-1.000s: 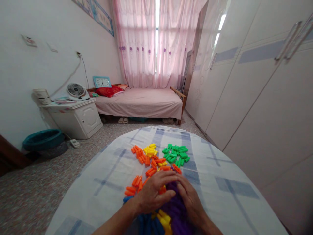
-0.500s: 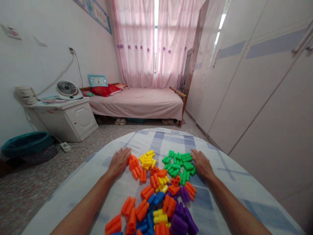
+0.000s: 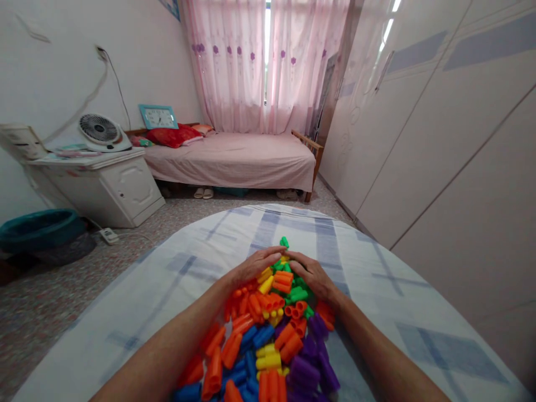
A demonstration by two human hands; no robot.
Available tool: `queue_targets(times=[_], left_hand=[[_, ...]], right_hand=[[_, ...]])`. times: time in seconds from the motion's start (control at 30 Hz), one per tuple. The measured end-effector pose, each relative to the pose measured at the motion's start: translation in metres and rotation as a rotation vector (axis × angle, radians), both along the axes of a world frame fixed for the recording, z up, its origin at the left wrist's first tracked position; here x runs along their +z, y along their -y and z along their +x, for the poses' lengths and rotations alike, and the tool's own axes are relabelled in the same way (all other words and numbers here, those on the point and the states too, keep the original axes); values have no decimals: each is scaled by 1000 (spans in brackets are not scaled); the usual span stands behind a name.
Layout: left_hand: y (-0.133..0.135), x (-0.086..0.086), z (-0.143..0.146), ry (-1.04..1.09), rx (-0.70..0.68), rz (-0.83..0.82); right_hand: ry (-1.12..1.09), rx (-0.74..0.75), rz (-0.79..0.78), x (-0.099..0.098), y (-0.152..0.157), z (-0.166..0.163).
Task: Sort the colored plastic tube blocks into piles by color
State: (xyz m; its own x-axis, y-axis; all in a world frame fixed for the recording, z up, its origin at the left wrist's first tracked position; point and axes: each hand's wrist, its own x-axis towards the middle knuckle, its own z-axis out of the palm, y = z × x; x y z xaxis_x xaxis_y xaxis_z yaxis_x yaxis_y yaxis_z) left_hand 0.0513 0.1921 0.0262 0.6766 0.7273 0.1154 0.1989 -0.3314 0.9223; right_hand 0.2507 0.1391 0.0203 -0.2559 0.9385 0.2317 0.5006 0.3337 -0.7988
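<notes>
A heap of bullet-shaped plastic toy blocks lies on the table between my forearms. Orange blocks (image 3: 283, 281) and green blocks (image 3: 298, 295) sit at its far end, yellow blocks (image 3: 269, 360) and blue blocks (image 3: 263, 335) in the middle, purple blocks (image 3: 305, 373) at the near right. My left hand (image 3: 256, 264) curves round the far left of the heap, fingers stretched and together. From the far right my right hand (image 3: 314, 274) leans against the green ones, its fingers extended too. The fingertips nearly meet. One green block (image 3: 284, 242) lies just beyond them.
A white and blue checked cloth (image 3: 201, 273) covers the rounded table. Beyond it stand a bed (image 3: 243, 162), a white cabinet (image 3: 129, 195) with a fan (image 3: 101, 133) on top, and a teal-lined bin (image 3: 42, 229). Tall wardrobe doors (image 3: 452, 145) run along the right.
Both hands have swept inward from the heap's sides to its far end. The yellow, green and orange blocks there are pushed closer together. The view has tilted down a little.
</notes>
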Motion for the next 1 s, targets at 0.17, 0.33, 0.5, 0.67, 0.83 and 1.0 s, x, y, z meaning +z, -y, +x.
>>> queue_targets(times=[0.17, 0.33, 0.5, 0.67, 0.83, 1.0], left_hand=[[27, 24, 7, -78, -42, 20], [71, 43, -4, -58, -103, 64], [135, 55, -19, -52, -71, 172], [194, 51, -35, -102, -62, 396], [243, 32, -61, -234, -57, 699], [283, 3, -93, -404, -19, 956]], right_hand=[[-136, 1, -28, 8, 27, -11], [-167, 8, 14, 30, 75, -17], [-84, 78, 136, 40, 131, -26], [128, 64, 231, 33, 186, -33], [372, 86, 392, 26, 244, -37], [626, 104, 622, -10, 283, -36]])
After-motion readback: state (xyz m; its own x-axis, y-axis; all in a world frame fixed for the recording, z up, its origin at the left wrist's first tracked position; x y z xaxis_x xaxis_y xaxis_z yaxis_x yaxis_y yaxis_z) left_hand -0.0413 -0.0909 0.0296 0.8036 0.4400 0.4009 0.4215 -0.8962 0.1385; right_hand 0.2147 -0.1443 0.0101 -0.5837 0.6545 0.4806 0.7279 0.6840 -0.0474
